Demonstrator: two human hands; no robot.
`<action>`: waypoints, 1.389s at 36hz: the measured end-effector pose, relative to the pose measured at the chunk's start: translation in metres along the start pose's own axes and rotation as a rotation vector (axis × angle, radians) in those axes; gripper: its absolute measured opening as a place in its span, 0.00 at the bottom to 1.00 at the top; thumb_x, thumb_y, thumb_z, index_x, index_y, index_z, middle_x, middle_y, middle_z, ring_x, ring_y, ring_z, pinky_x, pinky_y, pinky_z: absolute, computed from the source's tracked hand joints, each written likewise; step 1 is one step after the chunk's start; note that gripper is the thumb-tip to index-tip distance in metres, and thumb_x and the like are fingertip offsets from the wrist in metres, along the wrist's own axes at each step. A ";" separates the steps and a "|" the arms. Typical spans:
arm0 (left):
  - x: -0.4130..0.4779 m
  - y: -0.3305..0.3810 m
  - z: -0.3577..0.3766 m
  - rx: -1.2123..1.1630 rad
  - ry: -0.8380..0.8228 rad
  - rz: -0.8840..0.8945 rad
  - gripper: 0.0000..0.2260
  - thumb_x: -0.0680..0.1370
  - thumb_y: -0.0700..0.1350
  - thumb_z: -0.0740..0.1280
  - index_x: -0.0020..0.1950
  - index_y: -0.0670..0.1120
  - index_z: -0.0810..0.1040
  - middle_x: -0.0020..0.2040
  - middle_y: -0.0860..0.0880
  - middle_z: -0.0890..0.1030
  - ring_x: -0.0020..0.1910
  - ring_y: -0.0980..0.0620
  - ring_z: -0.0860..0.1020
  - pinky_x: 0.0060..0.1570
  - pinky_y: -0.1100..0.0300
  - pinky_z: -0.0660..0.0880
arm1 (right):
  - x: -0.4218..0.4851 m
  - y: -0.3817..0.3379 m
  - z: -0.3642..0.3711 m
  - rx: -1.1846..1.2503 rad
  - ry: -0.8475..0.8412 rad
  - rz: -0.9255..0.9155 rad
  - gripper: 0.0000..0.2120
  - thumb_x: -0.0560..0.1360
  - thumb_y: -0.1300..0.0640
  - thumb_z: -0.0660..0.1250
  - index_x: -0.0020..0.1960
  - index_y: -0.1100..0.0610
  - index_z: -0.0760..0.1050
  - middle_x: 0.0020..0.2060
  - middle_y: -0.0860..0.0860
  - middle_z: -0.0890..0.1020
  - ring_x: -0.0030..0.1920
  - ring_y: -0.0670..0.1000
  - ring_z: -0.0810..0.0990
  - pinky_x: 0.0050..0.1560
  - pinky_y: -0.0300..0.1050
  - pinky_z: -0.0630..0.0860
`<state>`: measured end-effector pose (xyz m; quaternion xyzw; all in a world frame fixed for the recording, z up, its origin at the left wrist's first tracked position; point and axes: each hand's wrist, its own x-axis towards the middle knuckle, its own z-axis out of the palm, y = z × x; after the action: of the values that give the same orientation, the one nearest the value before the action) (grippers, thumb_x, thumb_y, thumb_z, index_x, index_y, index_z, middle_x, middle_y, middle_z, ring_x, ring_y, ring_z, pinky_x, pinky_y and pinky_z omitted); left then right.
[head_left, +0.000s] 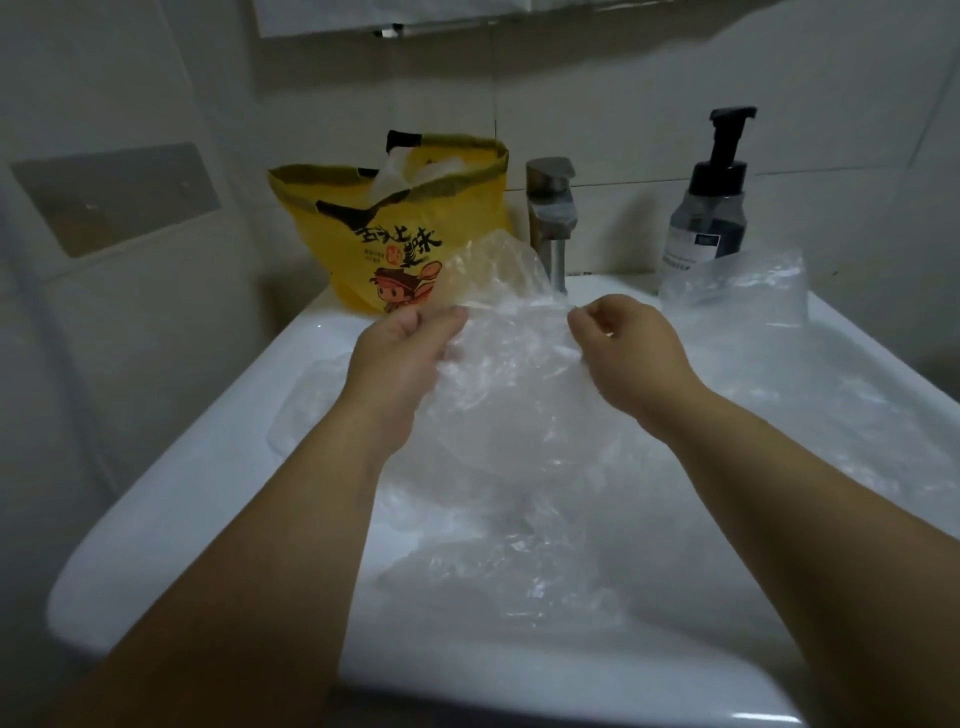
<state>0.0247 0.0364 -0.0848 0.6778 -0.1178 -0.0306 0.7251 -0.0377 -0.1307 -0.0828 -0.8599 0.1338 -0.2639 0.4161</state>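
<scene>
A clear, crinkled plastic bag (511, 374) hangs over the white sink (171, 499), stretched between both hands. My left hand (400, 364) pinches its left edge between thumb and fingers. My right hand (623, 348) pinches the right edge with curled fingers. The bag's top rises in front of the metal tap (551, 218). More clear plastic bags (498, 566) lie crumpled in the basin below.
A yellow printed bag (384, 228) with clear plastic inside stands on the sink's back left corner. A soap pump bottle (709, 202) stands at the back right, with another clear bag (748, 291) in front of it. Tiled walls close in behind and to the left.
</scene>
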 end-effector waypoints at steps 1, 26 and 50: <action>0.000 0.001 0.000 -0.031 -0.022 -0.007 0.02 0.77 0.45 0.70 0.46 0.48 0.82 0.45 0.48 0.83 0.46 0.49 0.80 0.49 0.53 0.75 | -0.001 -0.002 0.000 0.051 -0.013 0.005 0.11 0.81 0.51 0.58 0.51 0.58 0.74 0.38 0.49 0.76 0.40 0.50 0.75 0.40 0.44 0.72; -0.005 0.005 -0.008 -0.047 -0.289 -0.147 0.08 0.72 0.47 0.73 0.49 0.45 0.81 0.43 0.49 0.84 0.43 0.52 0.82 0.47 0.57 0.77 | -0.011 -0.025 -0.003 0.678 -0.253 0.256 0.07 0.76 0.70 0.59 0.47 0.67 0.76 0.44 0.65 0.80 0.45 0.62 0.80 0.57 0.59 0.76; 0.005 0.003 -0.017 -0.294 -0.236 -0.231 0.23 0.69 0.54 0.73 0.61 0.47 0.81 0.53 0.47 0.85 0.48 0.50 0.84 0.43 0.57 0.81 | -0.005 -0.022 -0.015 1.185 -0.402 0.459 0.11 0.78 0.58 0.57 0.50 0.62 0.77 0.41 0.56 0.81 0.44 0.55 0.80 0.53 0.48 0.76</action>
<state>0.0325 0.0526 -0.0824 0.5656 -0.1178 -0.2093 0.7890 -0.0501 -0.1243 -0.0598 -0.4679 0.0656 -0.0322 0.8808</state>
